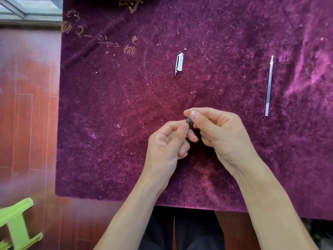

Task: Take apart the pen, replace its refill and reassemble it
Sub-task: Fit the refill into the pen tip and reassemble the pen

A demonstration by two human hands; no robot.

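Observation:
The pen point(189, 121) is held upright-tilted between both hands over the middle of the purple cloth; only its dark grip and thin metal tip show, the barrel is hidden in my fingers. My left hand point(169, 143) pinches the grip from below. My right hand point(216, 130) closes thumb and forefinger on the tip section just above. The clear pen cap point(179, 63) with its clip lies on the cloth farther away. A clear refill point(269, 86) lies lengthwise at the right, apart from both hands.
The purple fuzzy cloth point(117, 114) covers the table, with gold characters stitched at its far left corner. A red-brown wooden floor is at the left, and a green plastic stool point(16, 224) stands at the lower left. My dark trousers show below the table edge.

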